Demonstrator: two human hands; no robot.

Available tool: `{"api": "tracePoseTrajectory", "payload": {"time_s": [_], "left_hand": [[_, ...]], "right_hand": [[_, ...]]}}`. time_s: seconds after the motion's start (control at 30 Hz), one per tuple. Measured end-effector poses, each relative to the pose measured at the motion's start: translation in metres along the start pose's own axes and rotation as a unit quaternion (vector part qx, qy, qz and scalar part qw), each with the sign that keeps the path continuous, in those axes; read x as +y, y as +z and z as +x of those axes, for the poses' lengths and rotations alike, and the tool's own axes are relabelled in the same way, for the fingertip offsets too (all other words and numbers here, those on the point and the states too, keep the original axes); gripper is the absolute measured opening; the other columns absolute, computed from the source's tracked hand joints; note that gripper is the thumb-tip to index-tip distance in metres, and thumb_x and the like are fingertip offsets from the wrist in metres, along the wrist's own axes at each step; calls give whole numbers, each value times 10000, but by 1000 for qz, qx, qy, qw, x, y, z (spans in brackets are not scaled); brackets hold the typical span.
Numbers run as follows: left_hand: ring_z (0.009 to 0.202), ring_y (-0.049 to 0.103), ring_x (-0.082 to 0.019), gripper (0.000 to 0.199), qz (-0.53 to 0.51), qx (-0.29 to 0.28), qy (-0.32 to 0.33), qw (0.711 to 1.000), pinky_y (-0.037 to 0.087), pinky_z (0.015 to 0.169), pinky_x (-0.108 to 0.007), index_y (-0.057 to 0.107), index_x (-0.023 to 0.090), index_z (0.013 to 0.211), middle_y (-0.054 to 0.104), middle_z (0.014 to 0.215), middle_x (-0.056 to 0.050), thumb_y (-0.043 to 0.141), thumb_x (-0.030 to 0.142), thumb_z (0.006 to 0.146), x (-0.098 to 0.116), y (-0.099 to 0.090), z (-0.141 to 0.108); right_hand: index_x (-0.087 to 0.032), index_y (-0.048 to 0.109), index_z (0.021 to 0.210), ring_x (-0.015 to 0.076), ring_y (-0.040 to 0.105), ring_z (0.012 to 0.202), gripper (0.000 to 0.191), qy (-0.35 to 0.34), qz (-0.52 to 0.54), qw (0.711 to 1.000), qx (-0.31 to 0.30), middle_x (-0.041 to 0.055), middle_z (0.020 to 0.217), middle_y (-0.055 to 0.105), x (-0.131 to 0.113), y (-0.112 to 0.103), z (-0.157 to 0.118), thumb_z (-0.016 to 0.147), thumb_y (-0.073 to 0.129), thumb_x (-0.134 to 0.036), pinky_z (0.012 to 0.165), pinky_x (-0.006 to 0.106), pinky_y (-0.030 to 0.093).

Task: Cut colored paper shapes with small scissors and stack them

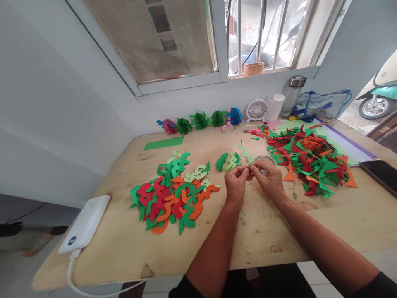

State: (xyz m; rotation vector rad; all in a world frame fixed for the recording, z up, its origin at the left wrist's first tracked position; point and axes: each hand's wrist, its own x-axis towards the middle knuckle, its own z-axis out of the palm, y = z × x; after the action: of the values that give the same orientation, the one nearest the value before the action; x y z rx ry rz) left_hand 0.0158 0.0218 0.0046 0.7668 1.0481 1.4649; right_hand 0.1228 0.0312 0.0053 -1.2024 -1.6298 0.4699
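Both hands meet over the wooden table (198, 252), fingertips pinched together. My left hand (237, 182) and my right hand (267, 177) are closed on a light green paper piece (248, 154), which sticks up beyond the fingers. Just left of them lies a small group of cut paper pieces (230, 161), dark and light green. A pen (243, 145) lies behind the hands, partly covered by the paper. Beside my right hand a round clear item (266, 159) is partly hidden. Further left spreads a pile of curved red, green and orange pieces (173, 194).
Paper scraps (313, 157) are heaped at the right, near a phone (381, 173). Folded paper figures (199, 120), a white fan (257, 110) and a glass bottle (293, 96) stand along the wall. A white power bank (85, 223) lies at the left edge.
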Motion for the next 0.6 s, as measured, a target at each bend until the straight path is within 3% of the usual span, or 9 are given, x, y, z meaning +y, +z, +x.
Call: {"api": "tracePoseTrajectory", "payload": {"time_s": [0.6], "left_hand": [[510,584,-86,190,2,22,27,999,524,558,-227,742,114,757,683,633,-16,702,274,665,-5,2,-1]], "right_hand": [[-208,643,697,191,595,740,168,-39,-28,998,36,36,717,656,-1,3,-3,832,567,-275,704,326,454]]}}
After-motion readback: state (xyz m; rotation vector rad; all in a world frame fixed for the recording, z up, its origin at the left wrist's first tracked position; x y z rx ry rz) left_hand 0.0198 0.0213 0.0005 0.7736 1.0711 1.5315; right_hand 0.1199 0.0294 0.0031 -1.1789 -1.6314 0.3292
